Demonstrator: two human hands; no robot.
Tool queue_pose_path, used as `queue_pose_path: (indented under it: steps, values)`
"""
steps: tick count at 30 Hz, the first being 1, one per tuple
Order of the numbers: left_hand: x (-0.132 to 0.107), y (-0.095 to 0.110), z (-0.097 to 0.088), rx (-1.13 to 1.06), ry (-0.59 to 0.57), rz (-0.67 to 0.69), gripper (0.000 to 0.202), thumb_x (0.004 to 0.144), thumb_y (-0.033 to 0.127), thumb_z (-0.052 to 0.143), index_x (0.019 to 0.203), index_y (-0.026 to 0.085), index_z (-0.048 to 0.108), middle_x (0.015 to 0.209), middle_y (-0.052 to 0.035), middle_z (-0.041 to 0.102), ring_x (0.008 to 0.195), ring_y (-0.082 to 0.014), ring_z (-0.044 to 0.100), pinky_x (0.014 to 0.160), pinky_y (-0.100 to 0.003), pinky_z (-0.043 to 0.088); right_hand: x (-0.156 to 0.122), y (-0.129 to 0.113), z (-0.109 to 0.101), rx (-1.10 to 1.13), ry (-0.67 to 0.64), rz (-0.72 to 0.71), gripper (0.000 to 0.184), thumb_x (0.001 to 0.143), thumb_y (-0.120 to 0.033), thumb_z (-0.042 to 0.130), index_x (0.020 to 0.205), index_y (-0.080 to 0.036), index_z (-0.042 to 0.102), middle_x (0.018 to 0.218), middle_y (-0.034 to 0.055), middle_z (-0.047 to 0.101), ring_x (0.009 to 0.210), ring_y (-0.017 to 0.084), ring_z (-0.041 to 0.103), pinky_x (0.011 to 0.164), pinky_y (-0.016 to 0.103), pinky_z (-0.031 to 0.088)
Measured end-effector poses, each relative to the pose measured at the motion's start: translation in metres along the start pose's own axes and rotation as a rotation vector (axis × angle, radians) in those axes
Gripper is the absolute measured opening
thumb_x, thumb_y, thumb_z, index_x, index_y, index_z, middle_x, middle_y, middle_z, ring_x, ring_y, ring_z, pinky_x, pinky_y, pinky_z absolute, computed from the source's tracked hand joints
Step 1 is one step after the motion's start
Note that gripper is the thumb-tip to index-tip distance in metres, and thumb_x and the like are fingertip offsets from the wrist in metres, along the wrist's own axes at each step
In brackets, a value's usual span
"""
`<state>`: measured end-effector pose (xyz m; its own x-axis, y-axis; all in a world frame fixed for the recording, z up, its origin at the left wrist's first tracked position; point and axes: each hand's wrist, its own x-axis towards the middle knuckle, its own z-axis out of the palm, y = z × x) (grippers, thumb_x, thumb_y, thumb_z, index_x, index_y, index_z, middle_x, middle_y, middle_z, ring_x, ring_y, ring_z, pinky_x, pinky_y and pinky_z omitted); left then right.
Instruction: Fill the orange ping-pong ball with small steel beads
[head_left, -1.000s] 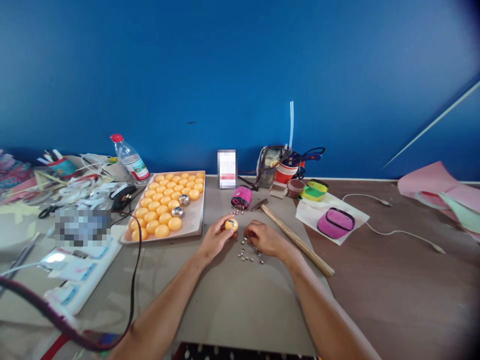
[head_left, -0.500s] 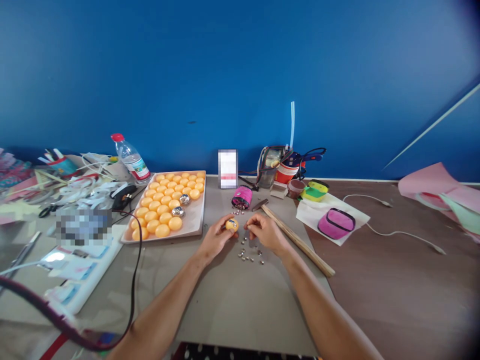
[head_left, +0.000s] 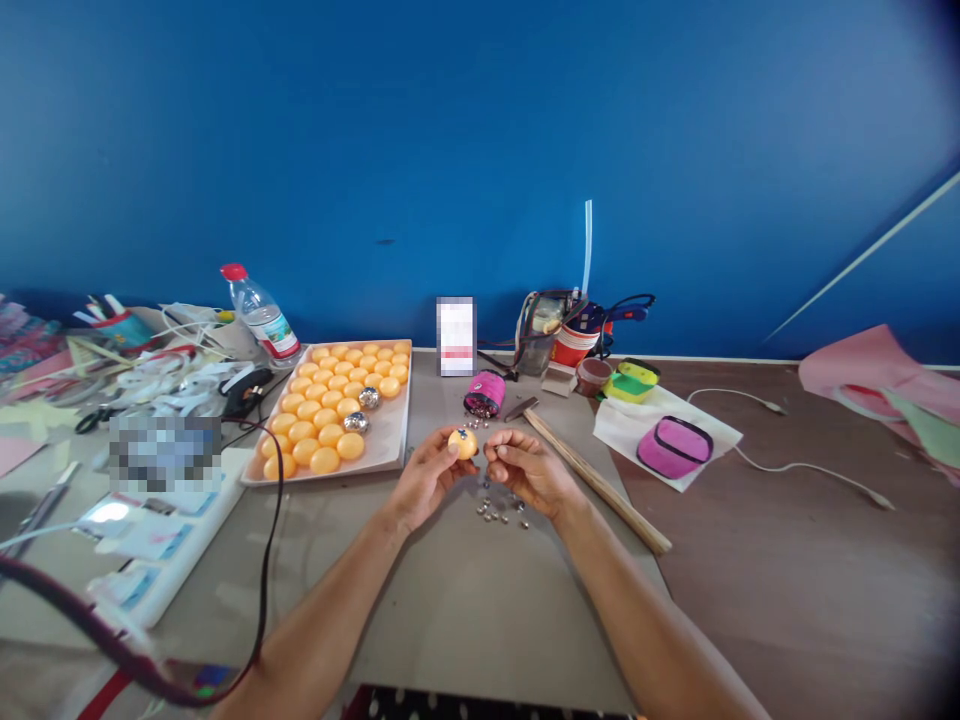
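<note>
My left hand (head_left: 424,478) grips an orange ping-pong ball (head_left: 465,448) between thumb and fingers; a small patch of dark, shiny pieces shows on the ball's top. Just right of it, my right hand (head_left: 531,472) is closed in a pinch, and whatever the fingertips hold is too small to make out. Several small silver metal beads (head_left: 493,517) lie on the grey table below the hands. Behind the hands, a pink pouch (head_left: 489,386) lies on its side with more beads at its mouth.
Left stands a white tray (head_left: 390,448) of orange balls and two silver-covered balls (head_left: 355,423). A wooden-handled hammer (head_left: 600,480) lies right of my right hand. Farther right are a purple pouch (head_left: 679,447) and white cable (head_left: 787,478). A water bottle (head_left: 262,322) stands behind the tray.
The ball has turned in my left hand, its shiny patch now facing up, and it sits slightly higher. My right hand has moved a little nearer, rotating at the wrist.
</note>
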<state>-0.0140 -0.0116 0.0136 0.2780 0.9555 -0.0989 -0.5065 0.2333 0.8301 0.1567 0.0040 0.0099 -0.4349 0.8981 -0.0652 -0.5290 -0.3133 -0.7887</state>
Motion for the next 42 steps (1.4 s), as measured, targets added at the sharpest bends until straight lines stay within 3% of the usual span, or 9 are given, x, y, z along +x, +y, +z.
queue_pose_path:
  steps: [5, 9, 19, 42]
  values:
    - [-0.002, 0.0, 0.002, 0.03, -0.016, 0.047, 0.034, 0.071, 0.033, 0.071, 0.099, 0.016, 0.059, 0.086, -0.004, 0.064, 0.073, -0.0137, 0.06, 0.073, -0.029, 0.048, 0.001, 0.005, 0.004, 0.001, -0.039, -0.007, 0.022, 0.063, -0.028, 0.077, 0.072, -0.02, 0.059, 0.063, -0.0029, 0.061, 0.045, 0.007, 0.044, 0.048, 0.023, 0.033]
    - [-0.003, 0.0, 0.003, 0.058, -0.009, 0.066, 0.035, 0.071, 0.033, 0.072, 0.099, 0.016, 0.06, 0.086, -0.0032, 0.063, 0.071, -0.0124, 0.059, 0.071, -0.028, 0.048, 0.0, 0.006, 0.009, -0.055, 0.0, -0.061, 0.024, 0.06, -0.032, 0.078, 0.067, -0.019, 0.058, 0.067, -0.0025, 0.057, 0.049, 0.006, 0.04, 0.049, 0.023, 0.032]
    - [-0.003, -0.003, 0.003, 0.141, -0.011, 0.119, 0.035, 0.069, 0.031, 0.073, 0.099, 0.016, 0.061, 0.087, -0.0027, 0.063, 0.073, -0.0126, 0.059, 0.068, -0.027, 0.048, -0.004, -0.001, 0.02, -0.118, 0.009, -0.07, 0.03, 0.055, -0.04, 0.08, 0.065, -0.02, 0.06, 0.064, -0.0023, 0.056, 0.057, 0.011, 0.046, 0.056, 0.025, 0.035]
    - [-0.002, -0.006, -0.001, 0.189, 0.004, 0.147, 0.038, 0.068, 0.027, 0.074, 0.101, 0.016, 0.057, 0.086, -0.002, 0.064, 0.07, -0.0126, 0.06, 0.068, -0.028, 0.049, -0.005, 0.003, 0.019, -0.087, 0.0, -0.035, 0.027, 0.06, -0.035, 0.079, 0.068, -0.019, 0.059, 0.06, -0.0037, 0.055, 0.056, 0.009, 0.049, 0.058, 0.024, 0.036]
